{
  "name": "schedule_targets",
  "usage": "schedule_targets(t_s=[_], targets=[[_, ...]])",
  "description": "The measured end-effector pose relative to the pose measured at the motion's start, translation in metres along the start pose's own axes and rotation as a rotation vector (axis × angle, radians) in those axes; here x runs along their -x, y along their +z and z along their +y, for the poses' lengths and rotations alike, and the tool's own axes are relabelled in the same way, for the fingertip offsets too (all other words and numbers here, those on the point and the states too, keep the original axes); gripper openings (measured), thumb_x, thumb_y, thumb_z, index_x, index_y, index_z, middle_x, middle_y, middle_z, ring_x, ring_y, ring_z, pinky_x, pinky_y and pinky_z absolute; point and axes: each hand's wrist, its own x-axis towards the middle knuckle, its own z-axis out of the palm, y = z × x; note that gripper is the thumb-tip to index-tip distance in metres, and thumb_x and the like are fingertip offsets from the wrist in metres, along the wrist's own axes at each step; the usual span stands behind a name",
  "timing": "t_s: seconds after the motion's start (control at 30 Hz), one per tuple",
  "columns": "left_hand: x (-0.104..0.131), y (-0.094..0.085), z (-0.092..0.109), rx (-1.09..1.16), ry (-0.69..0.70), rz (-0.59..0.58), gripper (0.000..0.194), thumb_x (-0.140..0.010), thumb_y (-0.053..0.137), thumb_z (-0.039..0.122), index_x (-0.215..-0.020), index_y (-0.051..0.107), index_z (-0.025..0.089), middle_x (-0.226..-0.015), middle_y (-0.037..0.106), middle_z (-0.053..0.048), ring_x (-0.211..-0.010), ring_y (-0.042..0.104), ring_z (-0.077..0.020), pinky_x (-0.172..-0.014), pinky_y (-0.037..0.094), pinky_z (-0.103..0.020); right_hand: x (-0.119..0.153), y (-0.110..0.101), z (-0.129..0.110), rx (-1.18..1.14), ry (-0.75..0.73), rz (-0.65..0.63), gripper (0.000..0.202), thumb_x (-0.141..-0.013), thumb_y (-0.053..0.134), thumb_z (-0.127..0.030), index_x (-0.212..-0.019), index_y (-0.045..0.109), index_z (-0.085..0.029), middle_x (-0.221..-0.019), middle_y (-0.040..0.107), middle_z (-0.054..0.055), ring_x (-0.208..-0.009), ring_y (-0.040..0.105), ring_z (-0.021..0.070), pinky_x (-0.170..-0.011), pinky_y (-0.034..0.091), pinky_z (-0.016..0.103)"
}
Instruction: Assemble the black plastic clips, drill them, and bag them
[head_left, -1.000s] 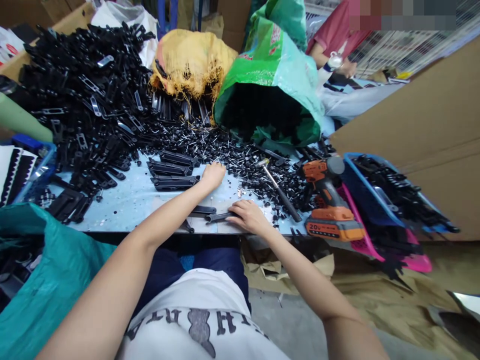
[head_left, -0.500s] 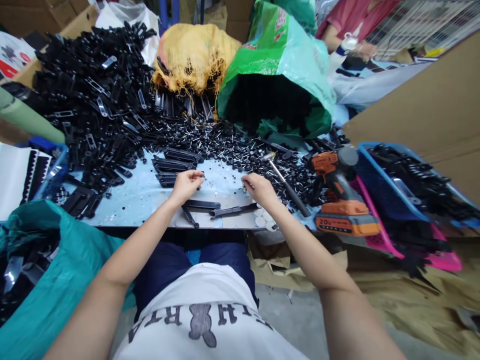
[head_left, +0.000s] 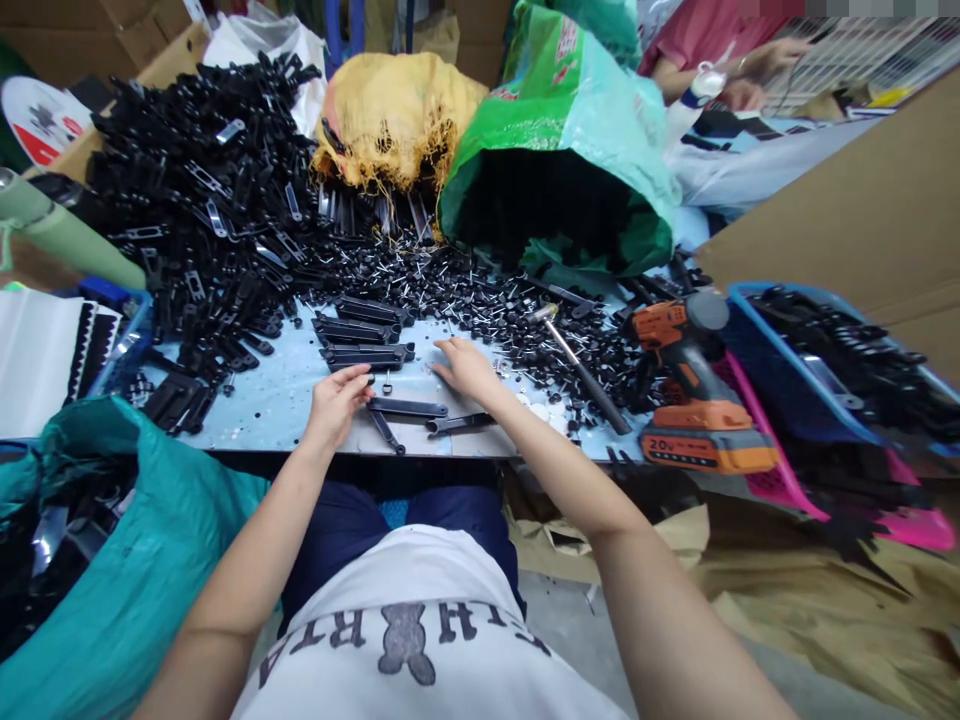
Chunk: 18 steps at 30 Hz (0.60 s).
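My left hand is closed at the thumb and fingertips on a small black piece, in front of a stack of long black parts. My right hand has its fingers apart over the blue sheet, with nothing seen between them. Below it, near the table edge, lie a long black bar and a dark open-ended part. A shorter black part slants beside the bar. One small black fastener stands between my hands.
A hammer and an orange drill lie to the right, near a blue basket. Behind are heaped black parts, loose fasteners, a yellow sack and a green bag. A person's hand shows far right.
My left hand has moved left and toward the table edge. My right hand has also gone left, and its fingers have spread. The view has shifted slightly.
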Motion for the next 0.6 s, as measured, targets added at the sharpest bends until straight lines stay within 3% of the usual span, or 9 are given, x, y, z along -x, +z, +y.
schedule_targets(t_s=[0.1,0.17,0.3,0.43,0.6], targets=[[0.009,-0.015,-0.004,0.096,-0.067,-0.023,0.037,-0.052,0.077,0.027,-0.083,0.066,0.01,-0.063,0.062,-0.002,-0.054,0.056,-0.0082,-0.056,0.045,-0.022,-0.016,-0.001,-0.015,0.025,0.081,-0.062,0.033,-0.085,0.052,-0.031,-0.111,0.057,-0.011,-0.106,0.059,0.016,-0.099,0.054,0.0253,-0.081,0.042,0.033],[0.012,-0.019,-0.009,0.14,-0.082,-0.051,0.034,-0.053,0.077,0.027,-0.081,0.067,0.01,-0.064,0.062,-0.002,-0.056,0.055,-0.0087,-0.056,0.045,-0.023,-0.02,-0.003,-0.023,-0.025,0.054,-0.081,0.027,-0.087,0.049,-0.031,-0.104,0.061,-0.013,-0.101,0.063,0.013,-0.093,0.058,0.0234,-0.078,0.043,0.032],[0.013,-0.022,-0.016,0.158,-0.08,-0.089,0.031,-0.057,0.076,0.026,-0.083,0.067,0.011,-0.067,0.06,-0.002,-0.058,0.054,-0.0086,-0.056,0.045,-0.022,-0.022,-0.005,-0.041,-0.188,-0.237,-0.109,0.024,-0.088,0.046,-0.02,-0.106,0.062,-0.019,-0.107,0.065,0.005,-0.094,0.06,0.0169,-0.081,0.042,0.026],[0.013,-0.025,-0.015,0.128,-0.061,-0.113,0.031,-0.059,0.076,0.028,-0.083,0.067,0.01,-0.064,0.059,-0.001,-0.057,0.053,-0.008,-0.057,0.045,-0.021,-0.031,0.0,-0.064,-0.136,-0.513,-0.167,0.034,-0.084,0.046,-0.011,-0.114,0.059,-0.021,-0.115,0.063,0.004,-0.097,0.059,0.0169,-0.078,0.042,0.025],[0.015,-0.03,-0.013,0.073,-0.065,-0.121,0.032,-0.058,0.076,0.029,-0.083,0.068,0.01,-0.065,0.061,-0.002,-0.057,0.054,-0.0084,-0.057,0.046,-0.022,-0.041,0.003,-0.072,-0.032,-0.669,-0.236,0.033,-0.081,0.045,-0.006,-0.103,0.065,-0.019,-0.101,0.067,0.006,-0.092,0.057,0.018,-0.076,0.041,0.026]])
